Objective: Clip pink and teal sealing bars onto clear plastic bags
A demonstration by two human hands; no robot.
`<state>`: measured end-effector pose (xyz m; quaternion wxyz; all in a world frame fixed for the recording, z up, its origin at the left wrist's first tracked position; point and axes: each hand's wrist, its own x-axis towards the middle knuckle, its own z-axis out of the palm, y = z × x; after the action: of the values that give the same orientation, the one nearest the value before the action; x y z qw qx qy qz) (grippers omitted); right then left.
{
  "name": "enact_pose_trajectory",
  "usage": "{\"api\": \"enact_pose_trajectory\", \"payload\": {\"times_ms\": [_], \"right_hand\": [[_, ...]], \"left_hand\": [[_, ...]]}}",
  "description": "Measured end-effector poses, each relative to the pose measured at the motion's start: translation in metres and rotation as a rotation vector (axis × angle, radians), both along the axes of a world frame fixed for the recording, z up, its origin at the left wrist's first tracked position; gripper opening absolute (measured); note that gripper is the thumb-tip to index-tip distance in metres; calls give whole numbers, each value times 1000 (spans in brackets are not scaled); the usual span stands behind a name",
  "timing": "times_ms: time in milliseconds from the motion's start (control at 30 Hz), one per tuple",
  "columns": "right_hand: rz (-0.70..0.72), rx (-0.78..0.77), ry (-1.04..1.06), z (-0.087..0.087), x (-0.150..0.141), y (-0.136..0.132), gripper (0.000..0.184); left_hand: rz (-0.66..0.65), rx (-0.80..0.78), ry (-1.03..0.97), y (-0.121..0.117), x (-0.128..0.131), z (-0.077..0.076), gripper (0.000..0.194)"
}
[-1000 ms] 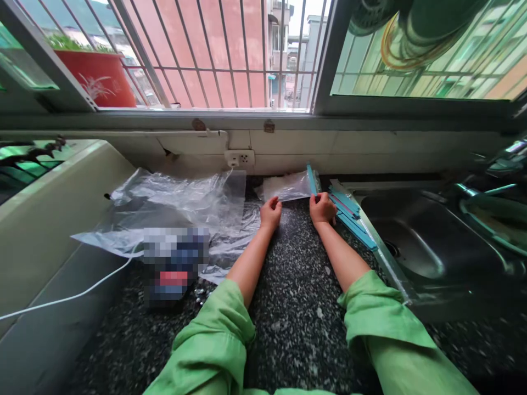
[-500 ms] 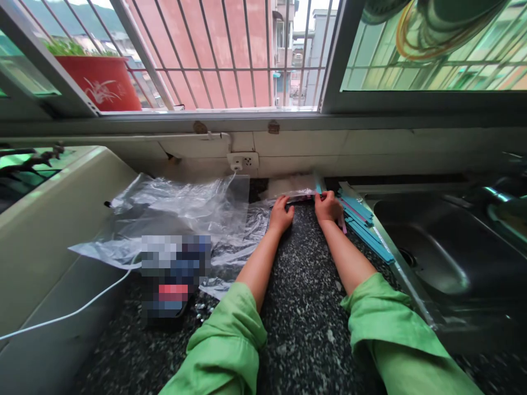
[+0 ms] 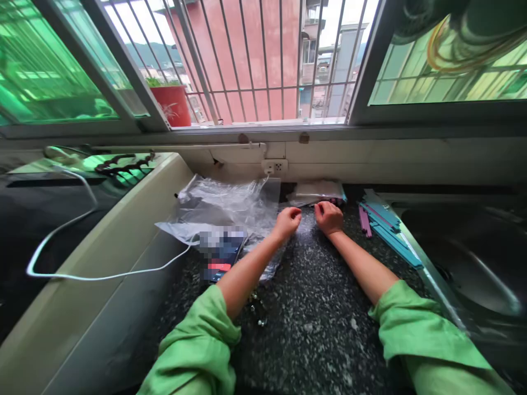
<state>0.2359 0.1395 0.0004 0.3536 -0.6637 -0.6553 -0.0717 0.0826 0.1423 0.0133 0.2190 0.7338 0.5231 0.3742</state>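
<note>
Both my forearms in green sleeves reach across a black speckled counter [image 3: 313, 285]. My left hand [image 3: 288, 220] is curled into a fist beside a large crumpled clear plastic bag [image 3: 230, 206]. My right hand [image 3: 329, 216] is also curled, its knuckles at the front edge of a small clear plastic bag [image 3: 315, 192] that lies flat against the wall. Whether either fist grips anything is hidden by the fingers. Blue and pink strips [image 3: 382, 220] lie just right of my right hand.
A phone [image 3: 220, 255] with a white cable [image 3: 82, 269] lies on the big bag's near edge. A wall socket [image 3: 274, 165] sits behind the hands. A steel sink [image 3: 473, 258] is on the right, a white appliance [image 3: 102, 274] on the left. Small metal bits [image 3: 256, 307] lie near my left arm.
The small bag, held up between both hands a second ago, now lies flat by the wall. Both hands have drawn slightly back from it. The view has swung left.
</note>
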Motion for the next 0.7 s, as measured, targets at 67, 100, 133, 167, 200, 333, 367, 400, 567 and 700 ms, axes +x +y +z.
{"api": "enact_pose_trajectory", "payload": {"times_ms": [67,100,133,167,200,333,367,400,567,700], "right_hand": [[83,-26,-2,4,-31,-2,28],[130,-45,-5,6,-49,-2,27],[182,-67,-12,9,-66,-2,26],[232,-90,-20,12,-84,-1,24],[277,-114,-31,15,-101,0,22],[369,-195,-79,27,-158,10,22],[373,-210,-91,30,-168,14,23],[372,-221,-102,33,-177,17,25],[346,-233,-176,40,-199,33,32],[337,-205,-238,41,-203,42,28]], "left_hand": [[85,33,30,6,-41,19,18],[140,51,46,10,-63,28,20],[198,64,64,13,-86,37,22],[257,76,84,17,-109,45,24],[310,87,106,19,-130,51,26],[485,138,321,24,-198,60,30],[499,153,426,25,-208,60,30],[503,168,520,27,-215,58,30],[405,277,756,45,-223,48,28],[360,377,808,55,-219,46,21]]}}
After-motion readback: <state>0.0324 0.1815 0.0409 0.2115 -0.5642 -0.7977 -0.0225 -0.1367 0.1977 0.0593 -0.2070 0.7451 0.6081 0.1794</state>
